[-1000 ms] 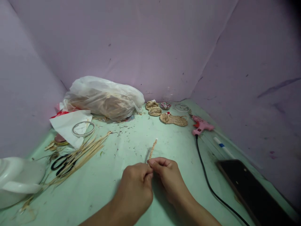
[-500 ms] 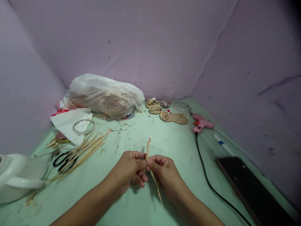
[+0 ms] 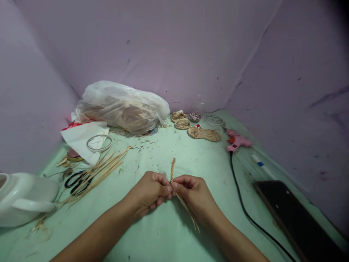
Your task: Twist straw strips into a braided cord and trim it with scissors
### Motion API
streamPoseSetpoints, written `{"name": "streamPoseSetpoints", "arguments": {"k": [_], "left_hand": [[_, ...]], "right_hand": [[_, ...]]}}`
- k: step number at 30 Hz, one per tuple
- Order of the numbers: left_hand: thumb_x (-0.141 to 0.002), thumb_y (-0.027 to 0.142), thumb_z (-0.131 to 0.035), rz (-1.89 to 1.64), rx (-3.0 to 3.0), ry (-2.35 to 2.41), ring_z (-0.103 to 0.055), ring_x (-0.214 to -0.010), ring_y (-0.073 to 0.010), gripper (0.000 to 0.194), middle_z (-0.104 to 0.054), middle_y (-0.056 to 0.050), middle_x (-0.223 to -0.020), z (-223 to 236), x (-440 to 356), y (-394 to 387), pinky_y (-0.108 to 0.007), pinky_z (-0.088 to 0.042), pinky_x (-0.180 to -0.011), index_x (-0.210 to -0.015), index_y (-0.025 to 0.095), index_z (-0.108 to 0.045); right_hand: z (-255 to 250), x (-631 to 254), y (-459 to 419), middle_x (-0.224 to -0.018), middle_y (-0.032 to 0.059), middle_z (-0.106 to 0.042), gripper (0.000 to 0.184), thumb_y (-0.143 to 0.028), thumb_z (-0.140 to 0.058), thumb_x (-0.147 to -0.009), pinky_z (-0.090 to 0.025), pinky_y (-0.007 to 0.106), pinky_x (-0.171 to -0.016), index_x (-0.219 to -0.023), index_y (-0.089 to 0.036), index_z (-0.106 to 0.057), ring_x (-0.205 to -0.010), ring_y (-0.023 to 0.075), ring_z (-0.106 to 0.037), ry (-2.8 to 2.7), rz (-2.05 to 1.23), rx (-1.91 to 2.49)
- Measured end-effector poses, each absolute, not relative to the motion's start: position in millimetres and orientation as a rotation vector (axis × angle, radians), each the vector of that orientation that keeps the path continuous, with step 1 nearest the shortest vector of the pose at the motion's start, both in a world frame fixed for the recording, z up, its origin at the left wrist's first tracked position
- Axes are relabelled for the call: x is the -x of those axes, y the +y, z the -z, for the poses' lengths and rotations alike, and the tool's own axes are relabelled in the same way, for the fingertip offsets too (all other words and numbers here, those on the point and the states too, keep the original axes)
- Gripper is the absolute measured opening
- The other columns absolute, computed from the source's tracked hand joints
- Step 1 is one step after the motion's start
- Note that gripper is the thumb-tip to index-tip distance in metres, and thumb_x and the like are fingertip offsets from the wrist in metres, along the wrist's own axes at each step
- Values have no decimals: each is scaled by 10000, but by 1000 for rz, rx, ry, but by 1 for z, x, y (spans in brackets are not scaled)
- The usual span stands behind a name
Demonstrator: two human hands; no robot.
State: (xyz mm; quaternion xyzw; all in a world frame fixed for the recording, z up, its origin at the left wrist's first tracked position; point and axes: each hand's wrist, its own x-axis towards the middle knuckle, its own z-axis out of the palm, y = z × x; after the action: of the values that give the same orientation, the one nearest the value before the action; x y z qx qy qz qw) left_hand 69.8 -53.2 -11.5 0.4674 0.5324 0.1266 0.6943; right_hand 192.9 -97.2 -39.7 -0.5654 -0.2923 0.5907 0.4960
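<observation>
A short braid (image 3: 172, 170) of tan plant fibre stands up from between my two hands, its far end tipped with white. My left hand (image 3: 152, 191) pinches the base of the braid from the left, with its lower fingers curled in. From the other side, my right hand (image 3: 194, 194) closes thumb and forefinger on the same spot. Loose unbraided strands (image 3: 191, 214) trail down toward me beneath my right hand. The fingertips partly hide where braid and strands meet.
Left lie fibre strands (image 3: 109, 165), black-handled scissors (image 3: 77, 182), a tape roll (image 3: 99, 143) on white paper and a white jug (image 3: 24, 200). A plastic bag (image 3: 122, 107) and woven fibre pieces (image 3: 204, 134) sit behind. Right are a corded pink glue gun (image 3: 237, 141) and a phone (image 3: 294, 214).
My left fingers have curled in closer to the right hand, both still at the braid. The loose strands have swung to the right. The camera view has shifted slightly.
</observation>
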Motion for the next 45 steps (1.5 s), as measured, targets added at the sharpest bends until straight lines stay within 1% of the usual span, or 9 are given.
{"name": "streamPoseSetpoints", "arguments": {"k": [3,14,19,24,27,32,37,41,45], "left_hand": [[-603,153,-516,-245,-1051,1163,-301,-254,-21,41,-582,2,-489,10,-69,-53,-158,-139,-258,-573,139,-540],[-564,192,-539,-346,-1149,1043,-205,-299,-13,84,-322,83,-325,14,-67,-51,-168,-117,-325,-514,129,-561],[-528,163,-518,-424,-1072,1106,-224,-308,-18,43,-344,84,-324,19,-71,-54,-174,-128,-346,-490,142,-512],[-542,139,-515,-498,-1109,1215,-268,-320,-27,58,-387,69,-330,27,-74,-57,-174,-159,-350,-483,138,-514],[-565,139,-497,-533,-1017,1336,-235,-273,-23,78,-421,60,-325,27,-78,-60,-181,-135,-325,-489,146,-509],[-545,120,-477,-627,-834,1343,-183,-244,-29,104,-305,89,-266,21,-82,-61,-184,-83,-293,-453,165,-461],[-538,131,-484,-633,-734,1293,-169,-242,-27,101,-293,87,-264,21,-81,-60,-177,-67,-280,-449,165,-449],[-531,136,-491,-640,-727,1251,-202,-257,-14,68,-450,42,-366,24,-79,-58,-172,-83,-284,-473,151,-460],[-545,151,-488,-559,-793,1230,-179,-256,-15,82,-409,59,-352,25,-79,-60,-184,-75,-296,-475,160,-447]], "right_hand": [[40,-194,-97,-505,18,-593,148,-250,-678,-581,-374,251,-523,-611,-118,-618,-477,105,-509,-684,-1466,1358],[32,-200,-98,-509,0,-580,199,-266,-701,-568,-291,206,-458,-619,-139,-556,-445,71,-438,-736,-1559,1350],[31,-211,-98,-576,25,-585,154,-256,-583,-683,-336,231,-503,-645,-125,-655,-516,101,-456,-1218,-1278,1569],[26,-210,-102,-530,20,-581,206,-291,-552,-703,-302,216,-433,-623,-136,-661,-456,97,-437,-1295,-1142,1778],[25,-200,-109,-564,29,-614,213,-270,-514,-741,-328,215,-454,-672,-155,-679,-477,109,-483,-1413,-1008,1770],[33,-185,-120,-603,58,-592,251,-165,-414,-782,-348,237,-500,-695,-138,-648,-510,131,-514,-1850,-488,1661],[44,-178,-124,-645,81,-601,260,-113,-371,-785,-364,246,-496,-755,-113,-629,-531,150,-536,-1955,-351,1584],[36,-179,-125,-699,85,-629,249,-151,-403,-792,-396,250,-541,-774,-131,-650,-607,163,-567,-1977,-459,1474],[23,-197,-114,-654,29,-643,194,-315,-526,-766,-391,244,-532,-749,-186,-670,-552,134,-549,-1532,-646,1647]]}}
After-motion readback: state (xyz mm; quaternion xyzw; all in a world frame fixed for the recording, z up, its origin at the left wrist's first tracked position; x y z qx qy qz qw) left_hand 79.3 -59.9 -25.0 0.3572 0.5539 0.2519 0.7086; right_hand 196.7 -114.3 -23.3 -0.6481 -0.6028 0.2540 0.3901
